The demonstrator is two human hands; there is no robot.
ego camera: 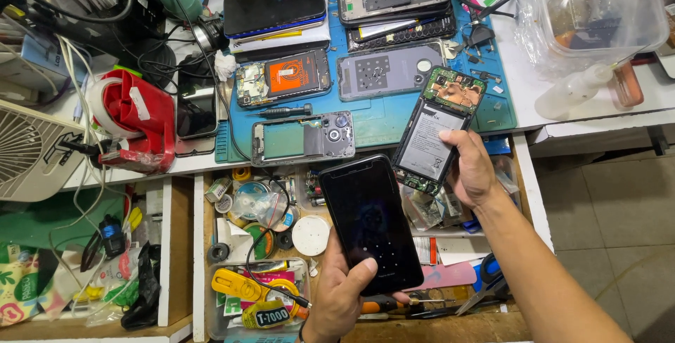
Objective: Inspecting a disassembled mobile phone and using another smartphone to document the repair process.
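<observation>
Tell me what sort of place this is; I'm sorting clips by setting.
Most likely a phone repair bench. The right hand holds an opened phone with battery and board exposed, more stripped phones lie on the blue work mat, and the open drawer holds tape rolls and tools.

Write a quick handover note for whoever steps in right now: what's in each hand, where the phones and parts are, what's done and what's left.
Left hand: holds a dark-screened phone over the open drawer, thumb on the glass.
Right hand: holds an opened phone, back off, battery and board showing.
On the blue mat: a screwdriver, a bare frame, a grey back cover, more opened phones.
Done: the right-hand phone's back is off.
Left: it is not closed up; the other phone looks intact.
</observation>
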